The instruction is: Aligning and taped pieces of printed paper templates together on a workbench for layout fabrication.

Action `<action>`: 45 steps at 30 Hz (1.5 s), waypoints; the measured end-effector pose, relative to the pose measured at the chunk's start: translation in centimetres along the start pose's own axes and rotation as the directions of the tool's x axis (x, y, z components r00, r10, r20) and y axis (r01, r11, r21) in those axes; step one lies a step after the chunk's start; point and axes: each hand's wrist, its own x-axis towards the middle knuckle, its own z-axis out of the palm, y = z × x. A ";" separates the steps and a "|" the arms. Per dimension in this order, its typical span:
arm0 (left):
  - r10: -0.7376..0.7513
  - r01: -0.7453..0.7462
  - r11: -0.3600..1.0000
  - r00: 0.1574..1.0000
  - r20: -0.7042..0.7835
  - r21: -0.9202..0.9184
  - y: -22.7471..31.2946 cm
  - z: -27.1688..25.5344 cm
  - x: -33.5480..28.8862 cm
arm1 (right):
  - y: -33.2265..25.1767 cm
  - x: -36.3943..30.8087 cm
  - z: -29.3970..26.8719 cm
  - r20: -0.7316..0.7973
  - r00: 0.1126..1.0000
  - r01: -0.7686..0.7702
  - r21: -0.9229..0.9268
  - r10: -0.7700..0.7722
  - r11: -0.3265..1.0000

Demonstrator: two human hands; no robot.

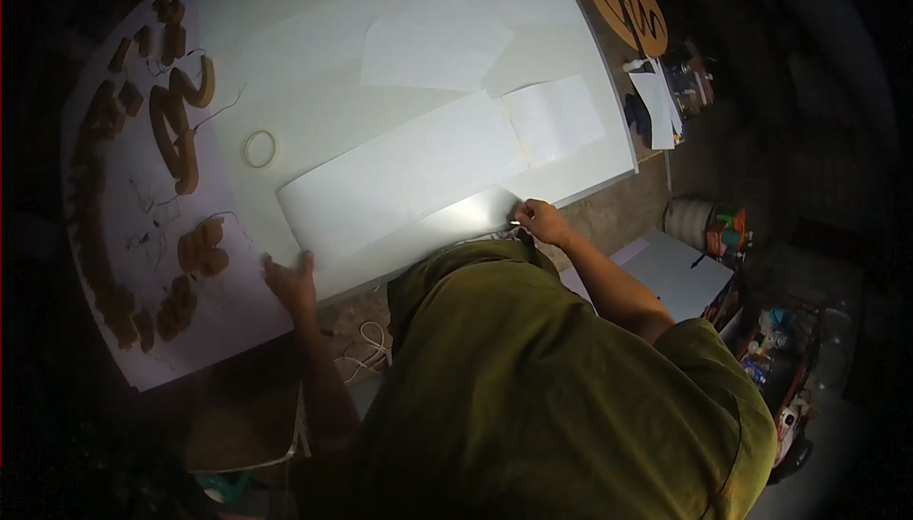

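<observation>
My left hand (290, 282) is open, thumb and fingers apart, at the near edge of the white tabletop (314, 121). It is by the lower left corner of a long white sheet (399, 163). At the table's front edge, close to my body, my right hand (542, 223) is closed in a pinch. A small pale bit shows at its fingertips, too small to name. Beside that hand a bright patch of light shines on the surface. A smaller white sheet (556, 121) adjoins the long one, and another pale sheet (433, 49) lies farther back.
A roll of tape (259, 149) lies left of the sheets. On the far left, several brown letter-like shapes (173, 130) with thin wires rest on a white board (214, 330). An orange disc (628, 7) with dark script is at back right. A grey panel (670, 273) sits lower right.
</observation>
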 end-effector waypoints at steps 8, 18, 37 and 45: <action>-0.209 0.208 0.978 0.977 0.032 0.037 3.1 3.7 0.0 | -1.3 -0.4 -0.3 -0.018 0.998 0.058 0.100 -0.057 0.993; 0.103 -0.105 0.988 0.995 -0.016 -0.111 -1.4 1.7 2.0 | 4.9 -1.9 0.9 -0.049 0.992 -0.113 0.076 0.117 0.991; 0.045 -0.033 0.996 0.987 -0.154 0.078 -15.6 -10.2 8.3 | 2.0 -0.5 0.1 -0.064 0.998 0.006 0.022 -0.004 1.000; 0.296 -0.203 0.932 0.905 -0.304 0.301 -4.8 -6.1 4.1 | 3.7 0.9 -1.4 -0.119 0.993 -0.014 0.028 0.017 1.000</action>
